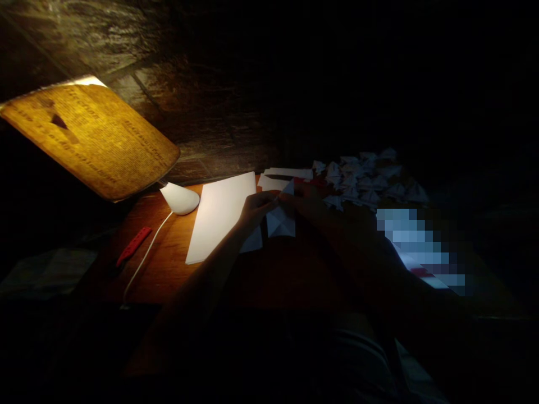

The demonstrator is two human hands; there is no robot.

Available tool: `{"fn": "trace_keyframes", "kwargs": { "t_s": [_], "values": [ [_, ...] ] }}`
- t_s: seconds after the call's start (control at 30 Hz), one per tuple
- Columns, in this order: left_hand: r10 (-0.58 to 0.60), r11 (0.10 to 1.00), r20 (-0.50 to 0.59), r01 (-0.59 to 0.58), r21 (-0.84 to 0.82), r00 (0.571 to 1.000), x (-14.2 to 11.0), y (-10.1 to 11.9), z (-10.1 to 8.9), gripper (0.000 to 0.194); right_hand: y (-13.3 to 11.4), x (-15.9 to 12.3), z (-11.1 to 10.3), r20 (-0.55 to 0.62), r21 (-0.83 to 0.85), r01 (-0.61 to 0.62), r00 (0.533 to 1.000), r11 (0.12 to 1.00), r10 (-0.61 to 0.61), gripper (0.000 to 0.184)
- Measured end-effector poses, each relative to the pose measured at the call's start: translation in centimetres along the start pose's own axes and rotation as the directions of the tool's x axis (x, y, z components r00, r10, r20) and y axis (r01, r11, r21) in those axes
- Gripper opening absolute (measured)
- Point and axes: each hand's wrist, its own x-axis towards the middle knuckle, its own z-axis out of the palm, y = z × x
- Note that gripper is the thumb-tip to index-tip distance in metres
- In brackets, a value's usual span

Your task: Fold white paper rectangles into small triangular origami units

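Note:
Both my hands meet at a creased sheet of white paper (281, 221) above the wooden table (236, 278). My left hand (257, 206) pinches its upper left edge. On the opposite side, my right hand (304, 201) grips the upper right part, its fingers dim in shadow. Fold lines cross on the lower part of the sheet, and a point sticks up between the hands. Left of my left hand lies a stack of white paper (223, 210), partly under my forearm. More white paper strips (288, 173) rest behind my hands.
A lamp with a printed yellow shade (92, 140) and white base (181, 199) stands at left. Its white cord (145, 266) runs to the front edge, beside a red tool (133, 245). Folded paper pieces (366, 177) pile up back right. A bright pixelated screen (415, 241) glows at right.

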Motion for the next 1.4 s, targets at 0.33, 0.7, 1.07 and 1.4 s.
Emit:
{"fn": "trace_keyframes", "kwargs": {
  "t_s": [0.33,0.7,1.07,1.4],
  "values": [
    [-0.05,0.998,0.083,0.052,-0.021,0.995,-0.1,-0.2,0.0,0.042,-0.5,-0.2,-0.2,0.043,-0.095,-0.003,0.999,0.995,0.007,0.03],
    [0.007,0.997,0.05,-0.004,-0.072,0.999,0.0,-0.3,0.1,0.043,-1.1,-0.5,0.1,0.032,-0.047,-0.034,0.999,0.998,0.035,0.05],
    [0.006,0.996,0.086,0.002,-0.085,0.996,-0.1,0.2,0.3,0.041,-0.1,0.0,0.1,-0.024,0.1,-0.029,0.999,0.995,0.031,0.05],
    [-0.02,0.993,0.088,0.03,-0.113,0.996,-0.1,0.2,0.2,0.044,0.0,0.3,0.1,-0.058,0.179,0.002,0.998,0.984,0.008,0.055]
  ]
}}
